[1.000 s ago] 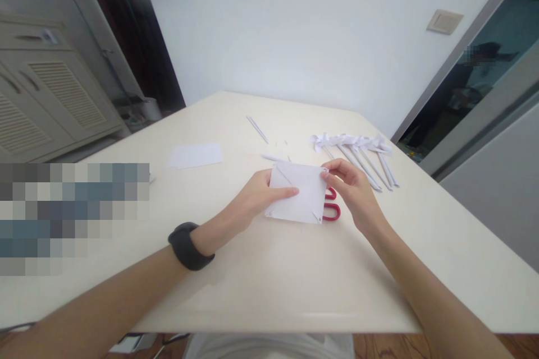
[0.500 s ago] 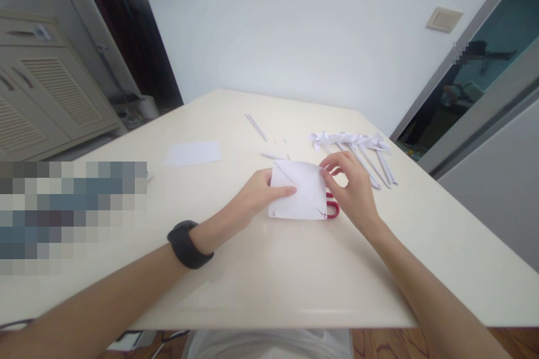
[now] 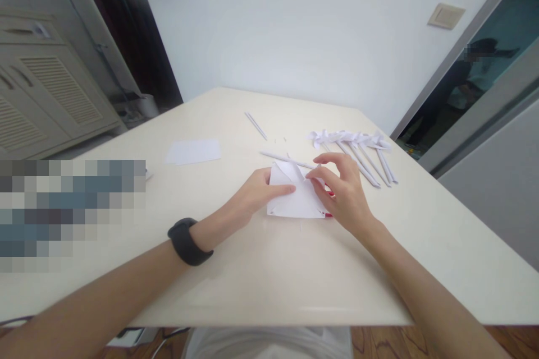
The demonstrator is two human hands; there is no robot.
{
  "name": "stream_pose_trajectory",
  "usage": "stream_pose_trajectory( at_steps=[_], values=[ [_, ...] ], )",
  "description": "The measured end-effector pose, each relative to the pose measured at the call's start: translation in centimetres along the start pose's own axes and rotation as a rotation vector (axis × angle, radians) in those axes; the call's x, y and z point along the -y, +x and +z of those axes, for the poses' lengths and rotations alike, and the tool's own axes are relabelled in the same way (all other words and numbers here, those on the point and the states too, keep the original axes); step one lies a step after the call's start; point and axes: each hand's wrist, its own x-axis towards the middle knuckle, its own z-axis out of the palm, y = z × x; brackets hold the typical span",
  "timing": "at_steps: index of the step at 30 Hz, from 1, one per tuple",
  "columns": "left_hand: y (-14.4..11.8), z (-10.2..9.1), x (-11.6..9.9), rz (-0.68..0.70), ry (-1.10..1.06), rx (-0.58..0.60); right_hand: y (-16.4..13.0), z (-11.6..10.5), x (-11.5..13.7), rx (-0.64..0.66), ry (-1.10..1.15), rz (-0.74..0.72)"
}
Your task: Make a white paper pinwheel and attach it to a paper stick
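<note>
A square sheet of white paper (image 3: 290, 202) with slits at its corners is held up over the table. My left hand (image 3: 265, 189) grips its left edge, thumb on top and fingers underneath. At the upper right, my right hand (image 3: 343, 190) pinches a corner flap of the same sheet and bends it inward toward the middle. Red-handled scissors (image 3: 329, 215) lie partly hidden beneath the paper and my right hand. Just behind the sheet is a thin rolled paper stick (image 3: 273, 155).
Pinwheel-like paper pieces (image 3: 349, 138) on rolled sticks (image 3: 366, 168) lie at the right. Flat white paper (image 3: 193, 151) rests at the left, and two thin sticks (image 3: 256, 125) lie farther back. A blurred-out patch covers the left edge. The table (image 3: 261, 286) meets the wall behind.
My right hand has moved left, drawing the upper right corner flap from the sheet's edge toward its centre. More of the rolled stick behind now shows. My left hand stays in place.
</note>
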Motion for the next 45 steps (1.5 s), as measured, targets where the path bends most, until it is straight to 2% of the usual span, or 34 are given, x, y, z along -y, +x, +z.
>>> stream_pose_trajectory(
  at_steps=[15,27,35,41,45],
  values=[
    [-0.01,0.17,-0.24,0.036,-0.038,0.049,-0.25,0.26,0.58,0.092,0.023,-0.013],
    [0.14,-0.01,-0.12,0.017,0.004,0.016,-0.35,0.52,0.64,0.076,0.043,-0.03],
    [0.16,-0.01,-0.31,0.027,-0.038,0.077,-0.26,0.78,0.25,-0.008,0.004,-0.078],
    [0.26,-0.15,-0.09,0.02,-0.015,0.054,-0.28,0.54,0.58,0.015,0.026,-0.067],
    [0.23,-0.11,-0.16,0.048,-0.022,0.028,-0.12,0.15,0.7,0.037,0.069,-0.001]
  ],
)
